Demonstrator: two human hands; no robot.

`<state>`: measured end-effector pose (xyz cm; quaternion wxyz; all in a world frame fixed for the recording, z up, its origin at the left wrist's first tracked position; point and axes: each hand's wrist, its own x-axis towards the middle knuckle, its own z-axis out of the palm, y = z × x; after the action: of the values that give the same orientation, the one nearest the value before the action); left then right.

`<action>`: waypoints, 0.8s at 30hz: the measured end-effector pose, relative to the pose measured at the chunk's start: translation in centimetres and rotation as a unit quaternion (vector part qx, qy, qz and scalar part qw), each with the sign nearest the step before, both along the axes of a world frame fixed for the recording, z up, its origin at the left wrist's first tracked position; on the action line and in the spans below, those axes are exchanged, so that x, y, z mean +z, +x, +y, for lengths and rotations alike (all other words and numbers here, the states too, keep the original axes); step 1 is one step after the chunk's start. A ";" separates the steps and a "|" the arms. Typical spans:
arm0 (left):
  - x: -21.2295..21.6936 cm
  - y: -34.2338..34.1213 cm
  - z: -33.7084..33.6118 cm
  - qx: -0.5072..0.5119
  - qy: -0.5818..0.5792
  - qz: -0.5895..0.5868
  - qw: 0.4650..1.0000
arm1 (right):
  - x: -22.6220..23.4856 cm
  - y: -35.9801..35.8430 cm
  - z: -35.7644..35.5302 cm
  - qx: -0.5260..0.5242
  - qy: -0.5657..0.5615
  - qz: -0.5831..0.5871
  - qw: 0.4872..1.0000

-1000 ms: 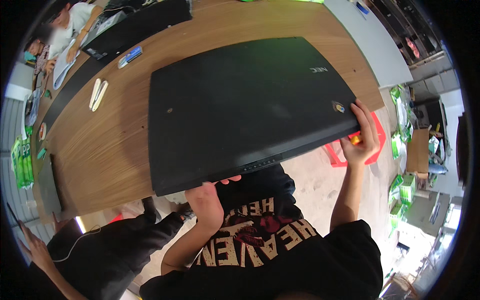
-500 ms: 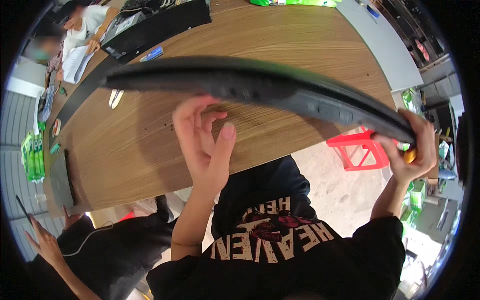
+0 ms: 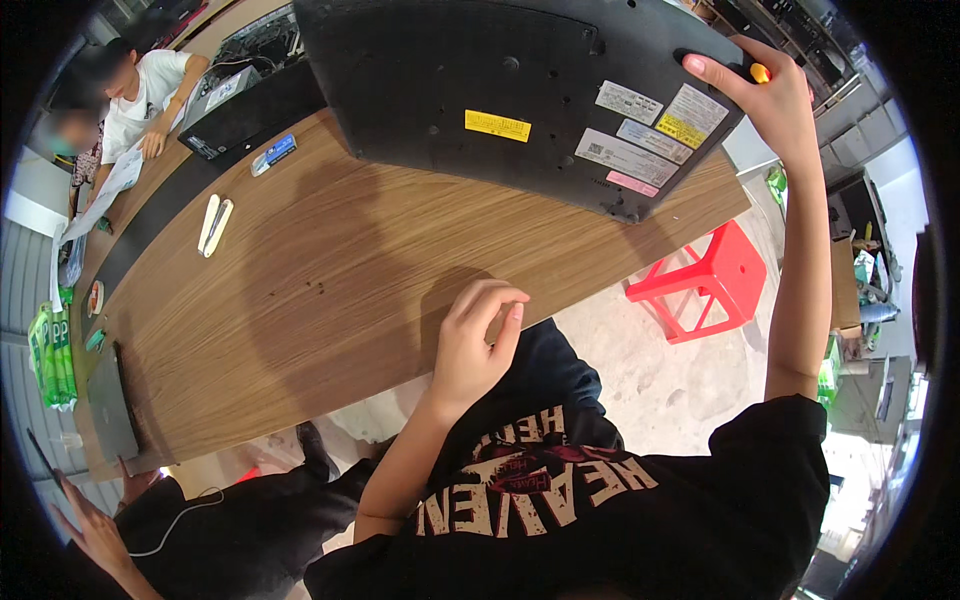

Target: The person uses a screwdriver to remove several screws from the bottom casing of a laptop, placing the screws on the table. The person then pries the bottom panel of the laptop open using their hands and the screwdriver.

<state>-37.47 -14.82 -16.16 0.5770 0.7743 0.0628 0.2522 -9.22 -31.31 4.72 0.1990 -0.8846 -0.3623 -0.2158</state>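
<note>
A black laptop (image 3: 450,70) is tilted up over the far side of the table, its underside with screw holes and several labels facing me. My right hand (image 3: 775,100) grips its upper right corner, thumb across the underside. An orange-yellow rounded end (image 3: 761,73) shows by that hand's fingers; the rest of it is hidden. My left hand (image 3: 475,335) is apart from the laptop, over the table's near edge. Its fingers are loosely curled in toward the thumb, and nothing shows in them.
A white folding tool (image 3: 214,226) and a small blue-and-white box (image 3: 274,155) lie on the wooden table (image 3: 330,330). Behind them is an opened black case (image 3: 255,110). A red stool (image 3: 715,275) stands at right. People sit far left and beside me, near a grey laptop (image 3: 112,400).
The laptop has swung from edge-on to showing its underside, moving up and away with my right hand. My left hand has dropped from near its edge toward the table edge, fingers curling in.
</note>
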 end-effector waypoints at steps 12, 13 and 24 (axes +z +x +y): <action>-1.0 -0.8 1.5 0.168 0.168 -0.074 0.969 | -9.5 3.9 -5.2 -0.066 0.038 0.219 0.973; -1.2 -1.0 1.6 0.171 0.166 -0.070 0.969 | -10.7 3.9 -5.9 -0.089 0.053 0.257 0.961; -0.3 -7.4 -0.4 -0.189 -0.130 0.165 0.959 | -17.8 -4.4 -10.1 -0.104 0.130 0.503 0.848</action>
<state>-44.91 -15.24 -16.44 0.6919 0.7208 0.0417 -0.0028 -13.58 -41.45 -13.13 0.4437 -0.8706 -0.0872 0.1939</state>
